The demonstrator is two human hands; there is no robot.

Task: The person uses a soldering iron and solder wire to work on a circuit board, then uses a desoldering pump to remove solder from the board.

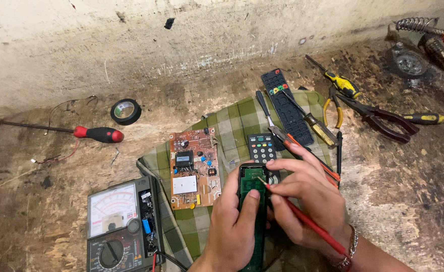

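My left hand grips a long black remote control body, opened so that its green circuit board shows near the top. My right hand pinches a thin red probe like a pen, its metal tip touching the green board. Both hands rest over a green checked cloth. An orange-brown circuit board lies on the cloth just left of my left hand. A small black keypad piece lies right above the remote.
An analog multimeter with its back open sits at lower left. A black rubber keypad strip, screwdrivers, pliers, a red-handled screwdriver, a black tape roll and a soldering iron stand lie about the worn bench.
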